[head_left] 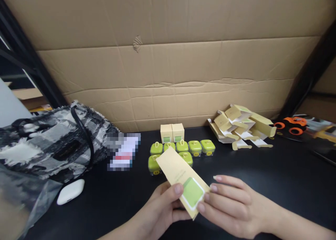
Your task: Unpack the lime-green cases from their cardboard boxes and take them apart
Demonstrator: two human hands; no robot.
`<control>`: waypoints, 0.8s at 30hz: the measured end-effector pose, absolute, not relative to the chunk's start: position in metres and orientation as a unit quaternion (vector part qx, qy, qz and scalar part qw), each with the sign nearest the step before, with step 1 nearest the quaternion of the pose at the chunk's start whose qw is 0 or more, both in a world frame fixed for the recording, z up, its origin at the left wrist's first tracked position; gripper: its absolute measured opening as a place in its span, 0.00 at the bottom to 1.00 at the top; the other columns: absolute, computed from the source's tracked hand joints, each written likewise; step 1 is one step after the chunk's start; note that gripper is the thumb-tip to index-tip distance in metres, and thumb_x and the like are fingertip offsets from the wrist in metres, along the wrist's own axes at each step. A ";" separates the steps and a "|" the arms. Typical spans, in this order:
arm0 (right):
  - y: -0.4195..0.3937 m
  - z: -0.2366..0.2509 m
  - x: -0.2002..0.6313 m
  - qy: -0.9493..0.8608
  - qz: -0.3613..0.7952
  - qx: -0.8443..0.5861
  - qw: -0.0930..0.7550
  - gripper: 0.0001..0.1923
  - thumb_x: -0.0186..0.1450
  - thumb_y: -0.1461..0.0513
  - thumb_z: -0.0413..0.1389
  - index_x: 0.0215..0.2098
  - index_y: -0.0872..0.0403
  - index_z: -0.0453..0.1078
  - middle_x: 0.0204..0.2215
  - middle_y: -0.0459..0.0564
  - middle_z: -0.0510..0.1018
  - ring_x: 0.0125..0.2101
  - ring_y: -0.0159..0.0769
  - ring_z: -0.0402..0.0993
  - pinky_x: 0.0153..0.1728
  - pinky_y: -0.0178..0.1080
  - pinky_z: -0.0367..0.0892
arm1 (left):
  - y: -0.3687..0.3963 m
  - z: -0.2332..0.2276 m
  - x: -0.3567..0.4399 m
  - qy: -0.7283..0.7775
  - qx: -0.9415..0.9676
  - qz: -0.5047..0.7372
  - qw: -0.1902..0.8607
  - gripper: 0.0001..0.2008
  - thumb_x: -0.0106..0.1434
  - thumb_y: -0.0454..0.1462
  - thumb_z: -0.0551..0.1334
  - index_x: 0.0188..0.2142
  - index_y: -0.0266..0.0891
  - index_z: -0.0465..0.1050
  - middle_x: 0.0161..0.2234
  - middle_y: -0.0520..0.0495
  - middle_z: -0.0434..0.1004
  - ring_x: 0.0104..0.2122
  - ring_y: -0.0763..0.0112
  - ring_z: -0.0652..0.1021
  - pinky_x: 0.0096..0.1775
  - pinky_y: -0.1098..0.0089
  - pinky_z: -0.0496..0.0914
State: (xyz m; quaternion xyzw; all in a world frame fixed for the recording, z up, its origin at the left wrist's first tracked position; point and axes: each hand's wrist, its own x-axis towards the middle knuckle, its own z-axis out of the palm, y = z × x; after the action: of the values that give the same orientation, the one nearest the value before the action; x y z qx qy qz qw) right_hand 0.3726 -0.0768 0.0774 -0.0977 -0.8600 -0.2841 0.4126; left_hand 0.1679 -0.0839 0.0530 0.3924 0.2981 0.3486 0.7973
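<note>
My left hand (pixel 164 205) grips a long, pale yellow cardboard box (pixel 181 178) with a green square printed near its lower end. The thumb presses on its face and the other fingers curl behind. Against the box's right edge lie the fingertips of my right hand (pixel 231 205); its thumb is hidden. Whether anything is inside the box cannot be seen. Just beyond it stand several small clear containers with green lids and loops, among them a right-end one (pixel 208 147) and a front-left one (pixel 154 164). The box partly covers some of them.
Two closed yellow boxes (pixel 172 132) stand behind the containers. Opened cartons (pixel 240 126) are heaped at the back right, near an orange-wheeled toy (pixel 295 124). A black-and-white bag (pixel 55 142) and a white case (pixel 70 191) are on the left. Cardboard (pixel 178 64) walls the back.
</note>
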 end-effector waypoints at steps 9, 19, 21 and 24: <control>-0.074 0.065 0.383 -0.894 -0.198 -0.132 0.379 0.11 0.67 0.70 0.45 0.39 0.58 0.69 0.36 0.55 0.77 0.40 0.39 0.73 0.39 0.43 0.72 | -0.085 0.048 0.169 0.317 0.352 0.352 0.807 0.23 0.56 0.47 0.65 0.47 0.34 0.73 0.41 0.38 0.78 0.42 0.60 0.76 0.48 0.60 0.67; -0.075 0.054 0.386 -0.893 -0.148 -0.177 0.386 0.20 0.62 0.69 0.43 0.51 0.63 0.63 0.42 0.59 0.79 0.49 0.39 0.72 0.47 0.40 0.69 | -0.088 0.052 0.171 0.326 0.335 0.357 0.809 0.22 0.54 0.49 0.67 0.43 0.36 0.75 0.40 0.41 0.79 0.39 0.62 0.78 0.45 0.63 0.69; -0.077 0.051 0.387 -0.894 -0.146 -0.172 0.387 0.25 0.59 0.69 0.41 0.54 0.66 0.60 0.45 0.60 0.78 0.55 0.38 0.66 0.52 0.40 0.66 | -0.088 0.054 0.171 0.323 0.341 0.357 0.807 0.24 0.55 0.51 0.65 0.44 0.35 0.75 0.41 0.40 0.79 0.40 0.61 0.77 0.44 0.64 0.70; -0.081 0.050 0.385 -0.889 -0.166 -0.149 0.399 0.22 0.60 0.69 0.44 0.52 0.63 0.64 0.45 0.55 0.78 0.58 0.36 0.60 0.57 0.40 0.60 | -0.087 0.059 0.169 0.331 0.375 0.384 0.776 0.27 0.54 0.52 0.66 0.45 0.35 0.74 0.41 0.38 0.79 0.41 0.58 0.77 0.43 0.63 0.70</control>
State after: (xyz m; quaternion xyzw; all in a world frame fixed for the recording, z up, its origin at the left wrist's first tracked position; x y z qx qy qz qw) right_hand 0.3853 -0.0811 0.0504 -0.1490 -0.8894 -0.1659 0.3992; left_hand 0.1693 -0.0873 0.0592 0.3754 0.3314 0.3836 0.7760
